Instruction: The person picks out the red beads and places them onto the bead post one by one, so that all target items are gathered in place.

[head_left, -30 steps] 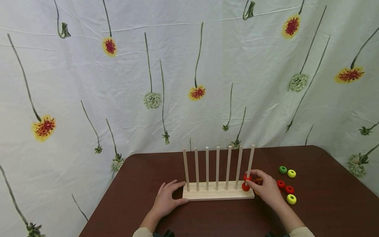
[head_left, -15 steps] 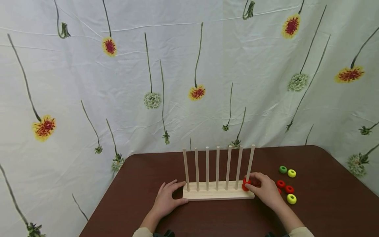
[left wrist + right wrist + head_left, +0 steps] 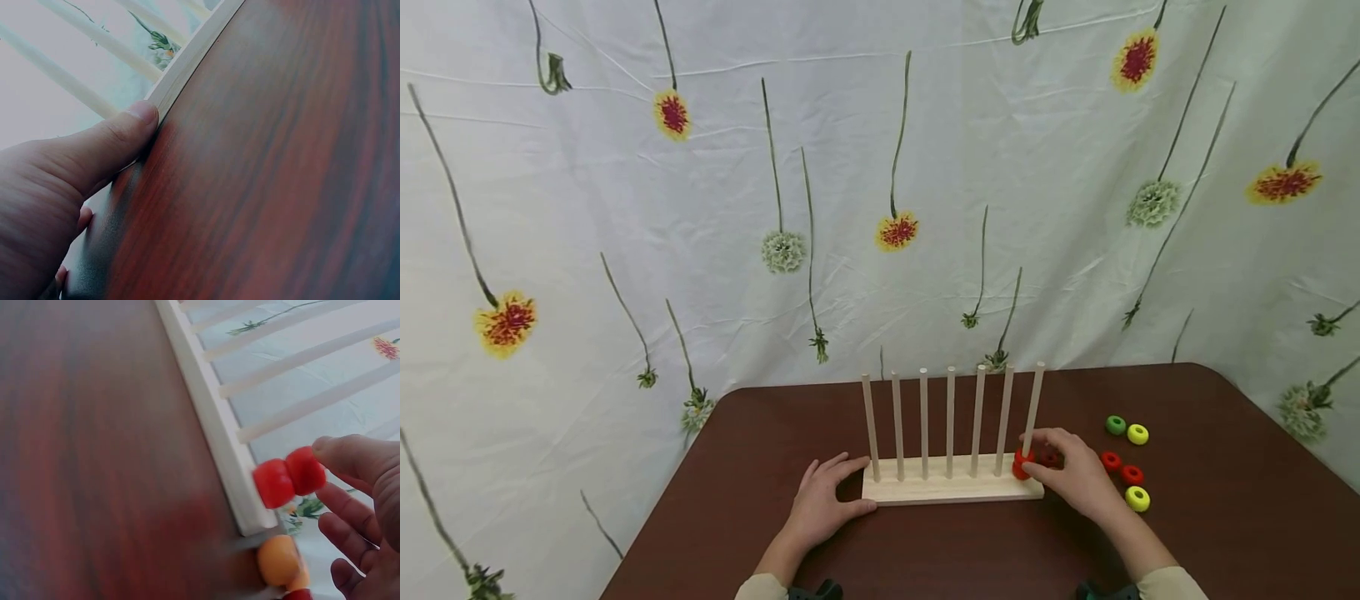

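Observation:
A pale wooden base (image 3: pixel 951 492) carries several upright pegs (image 3: pixel 951 425). Two red beads sit stacked at the foot of the rightmost peg (image 3: pixel 1033 408): an upper red bead (image 3: pixel 305 470) against a lower red bead (image 3: pixel 274 483). My right hand (image 3: pixel 1078 475) is at the upper one, its thumb tip right at the bead's edge and its index finger on the far side, the fingers loosely spread. At the base's left end rests my left hand (image 3: pixel 820 507), thumb (image 3: pixel 134 122) along the front edge and fingers reaching toward the back.
Right of the base lie loose beads: a green bead (image 3: pixel 1116 425), a yellow bead (image 3: pixel 1138 434), red beads (image 3: pixel 1132 475) and another yellow bead (image 3: pixel 1137 499). Orange beads (image 3: pixel 279 559) lie by the base's right end. A flower-print cloth (image 3: pixel 850 167) hangs behind the dark table (image 3: pixel 955 550).
The upper red bead has slid down the rightmost peg onto the lower one. My right thumb and index finger have since parted slightly. The left hand stays in place.

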A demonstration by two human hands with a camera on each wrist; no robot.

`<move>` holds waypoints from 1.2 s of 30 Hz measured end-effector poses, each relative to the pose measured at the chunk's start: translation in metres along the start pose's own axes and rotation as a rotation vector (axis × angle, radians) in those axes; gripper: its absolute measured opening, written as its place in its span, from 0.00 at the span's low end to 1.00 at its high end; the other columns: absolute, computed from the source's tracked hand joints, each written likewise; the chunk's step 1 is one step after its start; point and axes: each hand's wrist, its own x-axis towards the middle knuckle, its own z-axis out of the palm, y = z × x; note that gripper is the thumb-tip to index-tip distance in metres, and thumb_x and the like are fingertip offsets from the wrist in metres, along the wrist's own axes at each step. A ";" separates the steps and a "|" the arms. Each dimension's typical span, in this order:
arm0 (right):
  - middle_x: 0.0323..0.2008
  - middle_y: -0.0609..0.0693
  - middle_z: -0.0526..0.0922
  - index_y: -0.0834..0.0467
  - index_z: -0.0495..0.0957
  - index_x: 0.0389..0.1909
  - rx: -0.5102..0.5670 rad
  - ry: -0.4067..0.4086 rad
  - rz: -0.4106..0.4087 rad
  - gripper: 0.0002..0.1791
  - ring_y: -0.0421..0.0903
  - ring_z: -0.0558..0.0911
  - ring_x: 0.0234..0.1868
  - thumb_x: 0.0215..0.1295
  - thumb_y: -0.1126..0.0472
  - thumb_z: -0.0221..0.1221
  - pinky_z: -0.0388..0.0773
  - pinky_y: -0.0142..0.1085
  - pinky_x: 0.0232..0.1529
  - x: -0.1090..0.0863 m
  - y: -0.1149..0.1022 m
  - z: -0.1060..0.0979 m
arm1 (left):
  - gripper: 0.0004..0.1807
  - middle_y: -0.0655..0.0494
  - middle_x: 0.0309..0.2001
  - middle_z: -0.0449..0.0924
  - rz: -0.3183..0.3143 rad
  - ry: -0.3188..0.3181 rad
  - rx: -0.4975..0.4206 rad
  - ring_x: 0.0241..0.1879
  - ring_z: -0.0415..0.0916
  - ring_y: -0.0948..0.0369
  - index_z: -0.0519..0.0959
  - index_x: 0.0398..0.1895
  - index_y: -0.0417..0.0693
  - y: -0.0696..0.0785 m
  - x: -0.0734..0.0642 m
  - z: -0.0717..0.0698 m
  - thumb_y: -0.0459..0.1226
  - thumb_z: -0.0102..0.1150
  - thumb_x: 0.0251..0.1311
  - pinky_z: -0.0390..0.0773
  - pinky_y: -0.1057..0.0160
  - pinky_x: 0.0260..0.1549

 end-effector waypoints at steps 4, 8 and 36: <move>0.47 0.56 0.82 0.58 0.81 0.53 -0.001 -0.007 0.010 0.20 0.50 0.79 0.43 0.60 0.61 0.70 0.76 0.34 0.35 0.002 0.001 -0.009 | 0.36 0.49 0.63 0.79 0.005 0.007 0.010 0.71 0.67 0.45 0.80 0.62 0.54 0.000 0.000 0.000 0.50 0.77 0.48 0.48 0.31 0.74; 0.49 0.57 0.82 0.57 0.82 0.53 -0.012 0.025 0.019 0.19 0.52 0.81 0.44 0.61 0.62 0.69 0.78 0.34 0.36 0.001 0.004 -0.019 | 0.36 0.49 0.62 0.79 0.009 0.009 0.008 0.70 0.67 0.45 0.80 0.62 0.54 0.000 0.000 0.001 0.50 0.77 0.48 0.49 0.31 0.73; 0.62 0.68 0.75 0.62 0.76 0.61 -0.101 -0.058 0.173 0.25 0.67 0.76 0.58 0.67 0.55 0.64 0.80 0.56 0.47 -0.006 0.061 -0.068 | 0.36 0.49 0.63 0.79 0.019 0.003 0.034 0.70 0.67 0.45 0.79 0.63 0.54 0.000 -0.001 0.000 0.52 0.76 0.49 0.50 0.31 0.73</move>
